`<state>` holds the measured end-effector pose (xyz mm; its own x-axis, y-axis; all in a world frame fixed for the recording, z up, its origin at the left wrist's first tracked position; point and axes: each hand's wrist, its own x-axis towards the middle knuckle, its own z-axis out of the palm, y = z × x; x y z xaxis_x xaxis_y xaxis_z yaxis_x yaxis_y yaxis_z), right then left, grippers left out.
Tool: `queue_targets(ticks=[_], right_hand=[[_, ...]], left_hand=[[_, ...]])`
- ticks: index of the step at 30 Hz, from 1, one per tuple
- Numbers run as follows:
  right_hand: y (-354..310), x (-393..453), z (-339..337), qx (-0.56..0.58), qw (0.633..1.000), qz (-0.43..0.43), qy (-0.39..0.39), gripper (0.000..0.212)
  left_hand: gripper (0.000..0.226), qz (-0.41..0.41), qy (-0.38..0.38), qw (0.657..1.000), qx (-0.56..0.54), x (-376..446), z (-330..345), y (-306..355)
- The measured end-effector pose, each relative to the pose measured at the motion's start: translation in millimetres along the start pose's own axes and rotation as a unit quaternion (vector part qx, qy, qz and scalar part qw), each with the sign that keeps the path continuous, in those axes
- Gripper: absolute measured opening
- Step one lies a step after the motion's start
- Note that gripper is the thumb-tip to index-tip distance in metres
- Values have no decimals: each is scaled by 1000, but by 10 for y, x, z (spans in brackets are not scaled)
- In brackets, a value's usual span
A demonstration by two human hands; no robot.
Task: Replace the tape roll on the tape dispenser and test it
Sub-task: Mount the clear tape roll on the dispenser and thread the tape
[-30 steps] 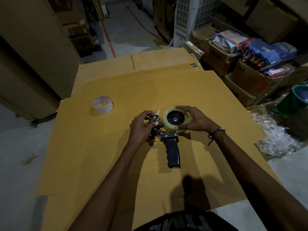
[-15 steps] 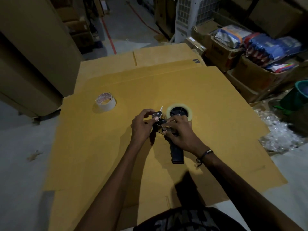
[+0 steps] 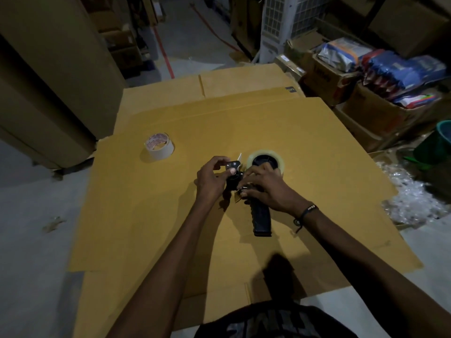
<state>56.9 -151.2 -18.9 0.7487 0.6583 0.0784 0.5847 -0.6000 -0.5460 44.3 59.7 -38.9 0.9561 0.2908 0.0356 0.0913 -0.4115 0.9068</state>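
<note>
A black hand-held tape dispenser point(image 3: 261, 215) lies flat on the cardboard sheet point(image 3: 317, 147), its handle pointing toward me. A clear tape roll point(image 3: 279, 160) sits on its black hub at the far end. My left hand point(image 3: 211, 181) pinches the dispenser's front roller end between thumb and fingers. My right hand point(image 3: 264, 186) lies over the dispenser's metal middle, fingertips pressing near the frame; what lies under the fingers is hidden. A second, white-edged tape roll point(image 3: 159, 147) with a printed core rests alone on the cardboard to the left.
Large cardboard panels point(image 3: 48, 81) lean at the left. Open cartons with blue and red packets point(image 3: 390, 71) crowd the right. A green bucket point(image 3: 439, 142) and clear plastic wrap point(image 3: 412, 198) lie at the right edge. Bare concrete floor point(image 3: 31, 240) surrounds the sheet.
My right hand left the outer side of the clear roll and came down onto the dispenser's middle by the handle. My left hand stayed at the front end.
</note>
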Motion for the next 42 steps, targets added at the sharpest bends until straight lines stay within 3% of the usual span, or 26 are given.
queue_targets(ticks=[3,8,12,16,24,30,38,42], right_hand=[[13,-20,-17,9,1000,12,24,36],[183,61,-273,13,976,136,168,53],[336,225,-462,-58,974,206,72,91],[387,336,-452,-98,975,198,-10,110],[548,432,-781,-98,981,66,-151,94],[570,396,-744,-79,987,76,-119,101],[599,348,-673,-48,990,95,-97,103],[615,352,-661,-49,989,95,-100,103]], left_hand=[[24,4,-5,1000,6,-6,-11,1],[22,35,-2,999,32,-113,13,5],[34,49,9,996,68,-205,35,19],[35,40,31,993,103,-265,43,62],[30,53,22,987,150,-253,41,87],[36,104,-35,975,193,-205,-44,73],[25,202,-120,929,286,-4,-43,150],[19,202,-129,919,314,41,-2,211]])
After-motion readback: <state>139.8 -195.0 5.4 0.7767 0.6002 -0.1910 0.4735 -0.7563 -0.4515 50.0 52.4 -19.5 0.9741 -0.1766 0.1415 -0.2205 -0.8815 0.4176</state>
